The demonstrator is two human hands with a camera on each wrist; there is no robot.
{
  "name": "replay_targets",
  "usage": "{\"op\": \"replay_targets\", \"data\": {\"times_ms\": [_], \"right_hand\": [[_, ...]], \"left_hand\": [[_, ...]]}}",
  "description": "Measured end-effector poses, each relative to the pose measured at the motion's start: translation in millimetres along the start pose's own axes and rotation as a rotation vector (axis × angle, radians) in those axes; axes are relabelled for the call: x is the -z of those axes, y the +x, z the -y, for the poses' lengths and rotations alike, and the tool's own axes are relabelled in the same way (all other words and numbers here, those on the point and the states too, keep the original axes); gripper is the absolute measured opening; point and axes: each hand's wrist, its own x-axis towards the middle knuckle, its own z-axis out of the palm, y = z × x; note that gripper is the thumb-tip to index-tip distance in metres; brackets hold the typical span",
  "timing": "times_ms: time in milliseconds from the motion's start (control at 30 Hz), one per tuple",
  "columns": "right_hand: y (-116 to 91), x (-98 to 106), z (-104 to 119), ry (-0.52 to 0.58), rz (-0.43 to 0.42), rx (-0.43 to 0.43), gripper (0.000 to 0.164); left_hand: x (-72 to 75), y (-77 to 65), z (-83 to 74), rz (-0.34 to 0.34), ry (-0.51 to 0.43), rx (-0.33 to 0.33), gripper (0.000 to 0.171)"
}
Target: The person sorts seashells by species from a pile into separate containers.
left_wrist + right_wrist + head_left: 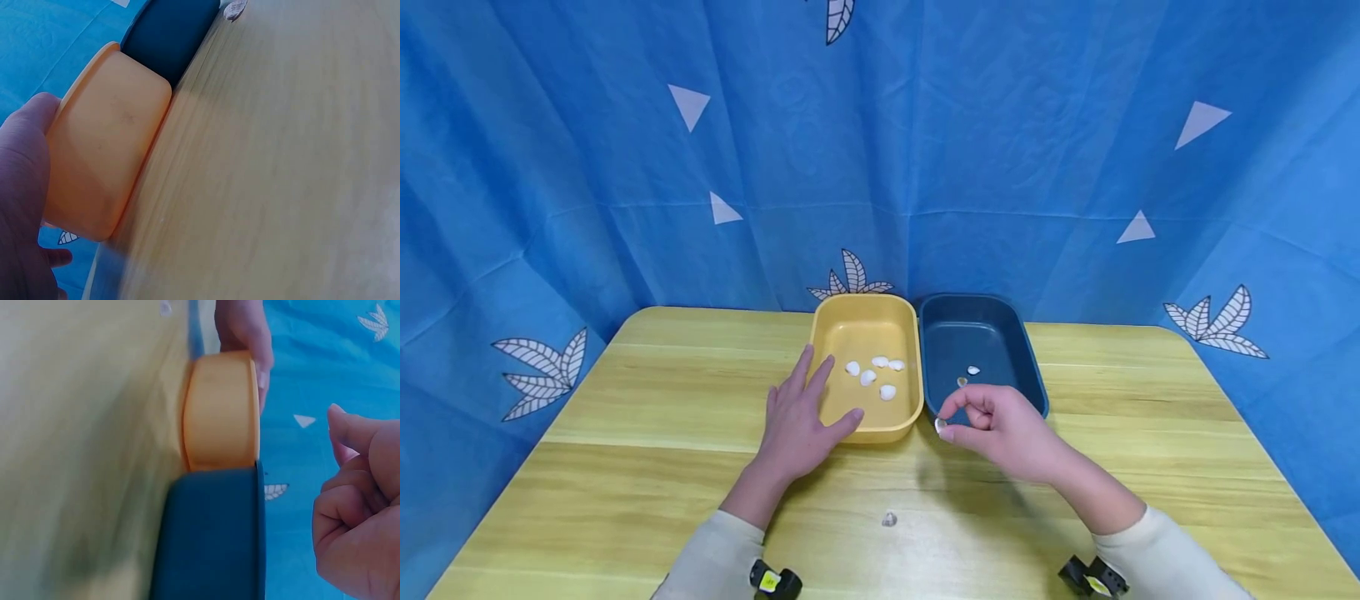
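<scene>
My right hand (1003,429) pinches a small white shell (940,425) between thumb and forefinger, over the near-left corner of the dark blue tray (1036,367). Two small shells lie inside that tray, one whitish (973,370), the other browner (962,382). Fingers spread, my left hand (797,425) is at the near-left rim of the yellow tray (868,435). Several white shells (887,392) are scattered on the yellow tray's floor. On the tabletop between my forearms sits a single greyish shell (889,519), also visible in the left wrist view.
Both trays stand side by side toward the back of the wooden table (662,392), the yellow one on the left. Behind the table hangs a blue curtain (1000,167) with leaf and triangle prints.
</scene>
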Motion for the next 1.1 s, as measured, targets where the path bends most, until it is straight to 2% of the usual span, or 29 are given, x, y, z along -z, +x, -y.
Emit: {"op": "replay_targets", "data": {"times_ms": [200,500,767,1100], "right_hand": [[15.0,10.2,-4.2,-0.02,-0.089,-0.011,0.011],[36.2,22.4,-19.1,0.011,-0.251,-0.092,0.014],[51.0,32.2,-32.9,-0.025,-0.305,-0.144,0.017],[69.4,34.1,-53.6,-0.048,-0.331,-0.236,0.019]], "left_hand": [[-1.3,1.2,1.1,-0.01,-0.002,-0.007,0.092],[-2.3,1.0,1.3,-0.018,0.003,-0.015,0.092],[-1.1,1.1,0.7,-0.018,0.003,-0.014,0.09],[-0.3,0.6,-1.2,-0.012,-0.009,-0.012,0.088]]}}
